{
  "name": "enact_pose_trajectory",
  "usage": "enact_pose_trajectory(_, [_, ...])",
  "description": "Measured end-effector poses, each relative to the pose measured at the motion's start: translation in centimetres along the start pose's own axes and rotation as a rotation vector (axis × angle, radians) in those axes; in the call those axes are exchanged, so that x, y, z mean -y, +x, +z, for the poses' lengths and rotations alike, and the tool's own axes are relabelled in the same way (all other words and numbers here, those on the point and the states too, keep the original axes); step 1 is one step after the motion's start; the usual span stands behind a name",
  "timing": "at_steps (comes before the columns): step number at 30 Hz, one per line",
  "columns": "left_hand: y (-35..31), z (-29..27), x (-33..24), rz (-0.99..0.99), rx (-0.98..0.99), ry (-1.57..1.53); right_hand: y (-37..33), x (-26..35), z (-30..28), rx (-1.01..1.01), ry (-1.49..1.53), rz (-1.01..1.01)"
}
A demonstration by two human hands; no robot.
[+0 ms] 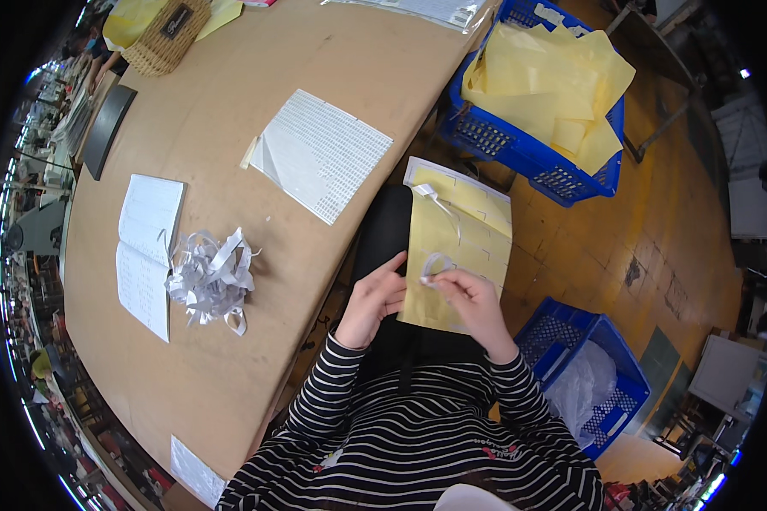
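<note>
Across my lap lies a yellow sheet [477,217] with a pale edge and rows of small dark corner marks. My right hand [477,308] pinches a thin white ribbon strip [435,262] between thumb and fingertips over the sheet's lower part; the strip curls up in a loop. Beside the sheet's left edge, my left hand [371,304] has its fingers stretched out and apart, fingertips close to the edge. Another white strip [433,198] rests on the upper part of the sheet. On the table to the left is a tangled heap of white ribbon strips [211,277].
The brown table [230,383] holds an open notebook [149,247], a printed white sheet in clear plastic [320,153], a dark flat block [109,132] and a wicker basket [164,43]. On the right stand a blue crate [486,136] of yellow sheets and another blue crate [618,417] with clear plastic.
</note>
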State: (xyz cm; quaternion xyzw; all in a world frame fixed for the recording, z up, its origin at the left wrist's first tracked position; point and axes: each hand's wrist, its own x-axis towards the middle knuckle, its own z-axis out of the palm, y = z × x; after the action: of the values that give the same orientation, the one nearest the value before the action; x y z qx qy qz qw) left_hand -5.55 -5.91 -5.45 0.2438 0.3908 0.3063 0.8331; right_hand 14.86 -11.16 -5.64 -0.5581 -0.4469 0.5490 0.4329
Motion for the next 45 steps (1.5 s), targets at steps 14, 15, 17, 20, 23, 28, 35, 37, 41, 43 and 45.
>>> enact_pose_trajectory(14, [0.4, -0.3, 1.7, 0.015, -0.031, 0.006, 0.8, -0.2, -3.0, -0.804, 0.424, -0.103])
enact_pose_trajectory(15, [0.5, -0.1, 1.8, 0.022, -0.013, -0.027, 0.4, 0.0, -2.8, -0.844, 0.313, -0.128])
enact_pose_trajectory(17, [0.6, 0.1, 2.0, -0.019, -0.037, 0.054, -0.8, 0.1, -1.3, -0.606, -0.031, -0.208])
enact_pose_trajectory(20, [0.8, 0.4, 2.2, -0.017, -0.081, 0.252, -0.8, -0.4, 1.1, -0.270, -0.630, -0.584])
enact_pose_trajectory(23, [0.6, 0.5, 2.3, 0.077, -0.103, 0.369, -0.7, -0.7, 2.3, -0.237, -0.591, -0.513])
enact_pose_trajectory(28, [0.2, 0.7, 2.2, 0.055, -0.134, 0.254, -0.6, -1.3, 1.0, -0.395, 0.166, 0.052])
enact_pose_trajectory(35, [0.3, -0.8, 1.1, 0.065, -0.240, 0.120, 0.2, -3.3, -7.3, -0.642, 0.844, -0.031])
enact_pose_trajectory(37, [0.1, -1.8, 0.8, 0.086, -0.268, 0.117, -0.5, -3.0, -9.8, -0.719, 0.869, -0.076])
enact_pose_trajectory(41, [-0.2, -3.5, 1.1, 0.094, -0.234, 0.252, -1.3, -1.7, -11.2, -1.088, 0.485, -0.196])
enact_pose_trajectory(43, [-0.2, -3.6, 1.7, 0.109, -0.151, 0.340, -1.0, -1.1, -10.1, -1.079, 0.245, -0.244])
enact_pose_trajectory(45, [-0.4, -3.4, 2.4, 0.069, -0.079, 0.390, -0.4, -0.6, -8.4, -0.949, 0.001, -0.329])
